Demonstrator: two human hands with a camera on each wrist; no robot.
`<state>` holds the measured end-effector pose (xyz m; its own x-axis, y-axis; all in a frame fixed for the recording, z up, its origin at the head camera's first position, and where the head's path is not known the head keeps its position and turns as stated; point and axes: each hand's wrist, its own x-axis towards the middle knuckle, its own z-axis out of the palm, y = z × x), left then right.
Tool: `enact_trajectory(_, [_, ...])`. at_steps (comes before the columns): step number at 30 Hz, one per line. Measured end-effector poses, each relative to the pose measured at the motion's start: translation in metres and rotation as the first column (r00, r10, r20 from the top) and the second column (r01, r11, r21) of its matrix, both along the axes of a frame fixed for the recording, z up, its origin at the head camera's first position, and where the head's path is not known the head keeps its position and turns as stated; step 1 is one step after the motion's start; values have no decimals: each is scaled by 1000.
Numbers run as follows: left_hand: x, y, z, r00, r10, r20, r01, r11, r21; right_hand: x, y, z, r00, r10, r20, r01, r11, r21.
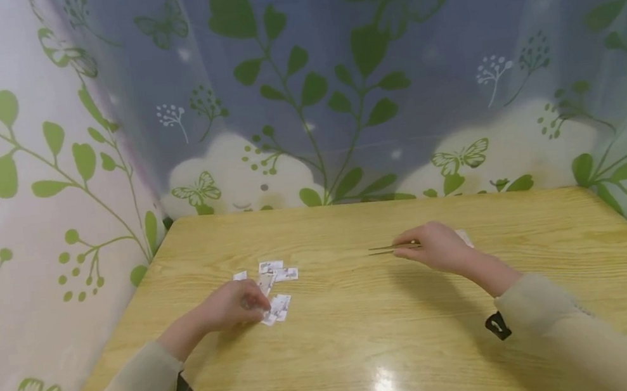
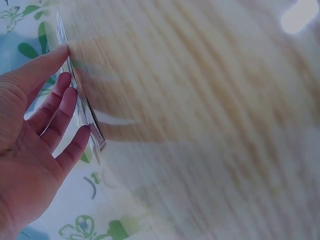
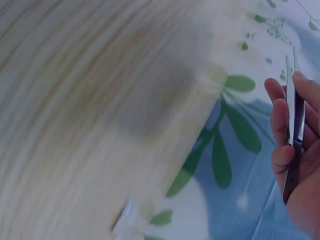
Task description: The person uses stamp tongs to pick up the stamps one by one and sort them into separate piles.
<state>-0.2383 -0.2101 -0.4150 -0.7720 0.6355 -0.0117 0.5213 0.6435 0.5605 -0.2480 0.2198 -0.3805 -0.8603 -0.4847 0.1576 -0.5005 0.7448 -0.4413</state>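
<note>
Several small printed paper pieces that look like postage stamps lie loosely spread on the left part of the table, some overlapping. My left hand rests over the nearer ones. In the left wrist view its fingertips touch the stamps at table level, fingers spread and slightly bent; one stamp shows a toothed edge. Over the right part of the table, my right hand holds metal tweezers between thumb and fingers. The tweezers point left in the head view, their tips apart with nothing between them.
Beyond my right wrist lies a small pale piece, partly hidden by the hand. The wood-grain table ends at a leaf-patterned curtain behind and on both sides. A bright reflection shows on the table near the front.
</note>
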Motion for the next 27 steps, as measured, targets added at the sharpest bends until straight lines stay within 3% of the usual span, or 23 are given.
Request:
enact_trajectory(13, [0, 0, -2, 1000, 6, 12, -6, 1000, 11, -8, -76, -11, 992, 126, 10, -126, 991, 34])
enact_trajectory(22, [0, -2, 0, 999, 20, 38, -20, 1000, -1, -1, -128, -18, 963, 266, 44, -269, 959, 88])
enact_trajectory(27, [-1, -1, -2, 1000, 8, 16, -8, 1000, 6, 2, -146, -21, 955, 288, 66, -293, 951, 100])
